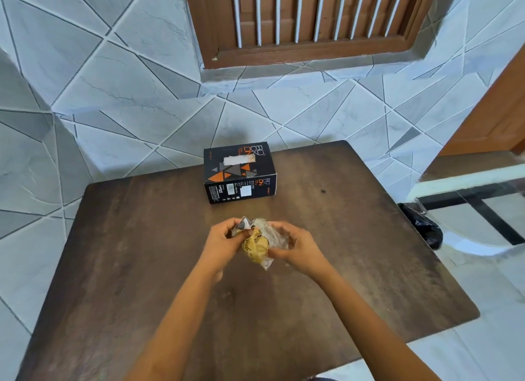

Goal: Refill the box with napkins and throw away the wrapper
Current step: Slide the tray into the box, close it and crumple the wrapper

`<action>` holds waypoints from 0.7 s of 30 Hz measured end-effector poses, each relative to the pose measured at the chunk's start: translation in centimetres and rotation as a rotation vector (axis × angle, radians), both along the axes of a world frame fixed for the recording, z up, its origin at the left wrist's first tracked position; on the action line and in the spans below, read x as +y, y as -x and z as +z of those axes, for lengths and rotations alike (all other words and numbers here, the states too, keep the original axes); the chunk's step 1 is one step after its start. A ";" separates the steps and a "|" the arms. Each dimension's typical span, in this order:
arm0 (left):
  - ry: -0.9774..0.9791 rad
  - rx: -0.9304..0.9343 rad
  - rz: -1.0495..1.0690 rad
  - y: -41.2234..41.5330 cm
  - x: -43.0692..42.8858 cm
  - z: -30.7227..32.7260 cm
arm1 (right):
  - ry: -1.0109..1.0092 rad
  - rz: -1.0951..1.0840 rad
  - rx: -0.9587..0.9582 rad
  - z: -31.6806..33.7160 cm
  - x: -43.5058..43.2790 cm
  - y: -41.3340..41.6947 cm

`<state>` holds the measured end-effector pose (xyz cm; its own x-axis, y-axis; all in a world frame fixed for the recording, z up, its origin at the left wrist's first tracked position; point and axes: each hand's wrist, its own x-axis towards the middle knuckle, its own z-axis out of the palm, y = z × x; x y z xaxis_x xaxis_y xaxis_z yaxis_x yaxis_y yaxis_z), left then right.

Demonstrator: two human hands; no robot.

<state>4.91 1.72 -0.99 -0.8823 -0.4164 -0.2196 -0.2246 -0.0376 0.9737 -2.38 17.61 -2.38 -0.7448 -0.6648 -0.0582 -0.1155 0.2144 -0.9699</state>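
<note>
A black box (pixel 239 173) with orange and grey triangles stands at the far side of the brown table (pixel 142 267); white napkin shows through the slot in its top. In front of it, above the middle of the table, both hands crumple a clear and yellow plastic wrapper (pixel 257 245). My left hand (pixel 224 242) grips its left end, my right hand (pixel 295 245) closes on its right side.
A black plastic bag (pixel 423 227) hangs just past the table's right edge, beside a white frame. A tiled wall with a brown shuttered window (pixel 312 19) rises behind the table. A wooden door stands at the right.
</note>
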 end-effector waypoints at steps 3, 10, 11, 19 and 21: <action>-0.026 -0.052 -0.034 0.5 1.2 0.0 | -0.015 -0.090 0.083 -0.4 0.5 0.4; 0.073 -0.093 -0.275 2.2 3.8 0.2 | -0.112 -0.181 0.154 -0.5 4.3 3.1; 0.066 -0.086 -0.266 2.6 4.3 0.2 | -0.123 -0.184 0.164 -0.5 4.9 3.5; 0.367 -0.074 -0.183 9.4 14.1 -1.6 | -0.134 -0.197 0.169 -1.2 14.9 9.1; 0.445 -0.064 -0.155 11.7 18.2 -2.0 | -0.112 -0.179 0.152 -1.7 18.9 11.4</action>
